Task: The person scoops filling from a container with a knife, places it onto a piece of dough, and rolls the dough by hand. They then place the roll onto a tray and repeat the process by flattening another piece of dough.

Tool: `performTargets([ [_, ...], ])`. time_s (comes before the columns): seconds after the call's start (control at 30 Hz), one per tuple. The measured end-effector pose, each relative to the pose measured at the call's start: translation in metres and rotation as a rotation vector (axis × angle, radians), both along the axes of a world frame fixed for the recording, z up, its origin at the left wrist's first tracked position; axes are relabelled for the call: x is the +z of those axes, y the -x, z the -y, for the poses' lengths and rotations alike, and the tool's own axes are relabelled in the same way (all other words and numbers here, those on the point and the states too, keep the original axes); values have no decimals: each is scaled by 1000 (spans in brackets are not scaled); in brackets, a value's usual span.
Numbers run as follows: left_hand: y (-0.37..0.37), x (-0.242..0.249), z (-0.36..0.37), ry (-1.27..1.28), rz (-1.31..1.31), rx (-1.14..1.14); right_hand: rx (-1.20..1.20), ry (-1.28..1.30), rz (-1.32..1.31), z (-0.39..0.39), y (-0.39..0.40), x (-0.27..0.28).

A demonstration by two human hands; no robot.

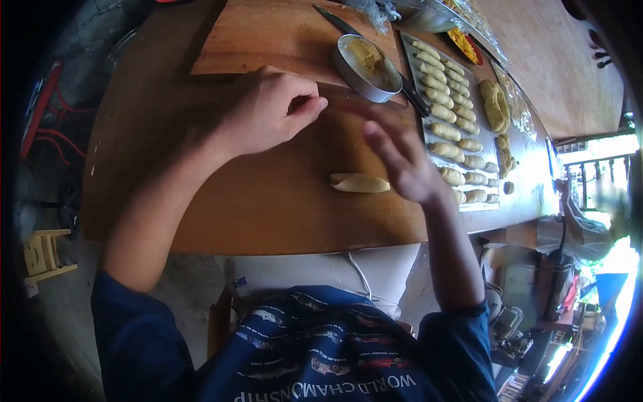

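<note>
My left hand (pixel 278 110) is over the middle of the wooden table (pixel 268 214), its fingers curled into a loose fist with the thumb against them; nothing shows inside. To its right, my right hand (pixel 405 161) is blurred by motion, with the thumb held away from the fingers and nothing visible in it. Just left of that hand lies a single rolled piece of dough (pixel 360 183) on the table. A round metal tin (pixel 358 84) with yellowish paste inside stands beyond both hands. Next to it is a knife with a black handle (pixel 416 99).
A wooden board (pixel 268 40) lies at the far side. On the right, a tray (pixel 410 50) holds rows of rolled dough pieces, with a larger dough lump (pixel 494 107) beside it. A red-rimmed dish (pixel 462 45) of yellow food is beyond. Another person (pixel 583 228) is at the right.
</note>
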State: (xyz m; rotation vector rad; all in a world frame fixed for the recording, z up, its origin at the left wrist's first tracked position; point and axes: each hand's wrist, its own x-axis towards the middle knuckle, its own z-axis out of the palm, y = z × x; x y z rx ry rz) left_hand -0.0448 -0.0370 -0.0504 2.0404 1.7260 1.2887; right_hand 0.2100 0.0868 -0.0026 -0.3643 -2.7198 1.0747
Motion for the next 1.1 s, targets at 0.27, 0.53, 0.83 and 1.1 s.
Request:
performTargets([
  [0.27,1,2,2,28,-34,30,-275,-457,34,42,29,-35],
  [0.53,-1,3,0,2,11,50,-121,-555,118,84,-19,-45],
  [0.83,2,1,0,4,65,17,-48,-524,144,52,6,-47],
  [1.1,6,6,1,25,-3,35,-42,-499,87,32,29,-45],
])
